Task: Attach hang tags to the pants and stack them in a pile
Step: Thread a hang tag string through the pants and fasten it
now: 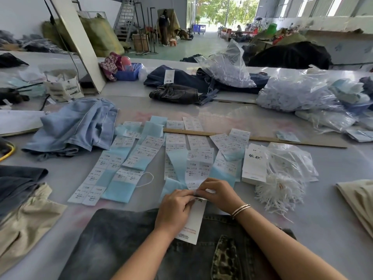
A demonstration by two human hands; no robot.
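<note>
- Left hand point(175, 207): near centre, fingers curled, pinching the top end of a white hang tag point(191, 223).
- Right hand point(219, 194): just right of the left, fingertips pinching a small sticker at the same tag end; bangles on the wrist.
- Hang tag: long white card, lying on the dark grey pants point(129, 245) at the near edge of the table point(333, 209).
- Label sheets point(145, 158): white and pale blue strips spread across the table centre, just beyond the hands.
- Stack of hang tags point(254, 162): right of the sheets, beside a bundle of white strings point(278, 190).
- Light blue jeans point(74, 126): crumpled, far left.
- Beige garment point(26, 217): near left.
- Wooden ruler point(262, 139): beyond the sheets.
</note>
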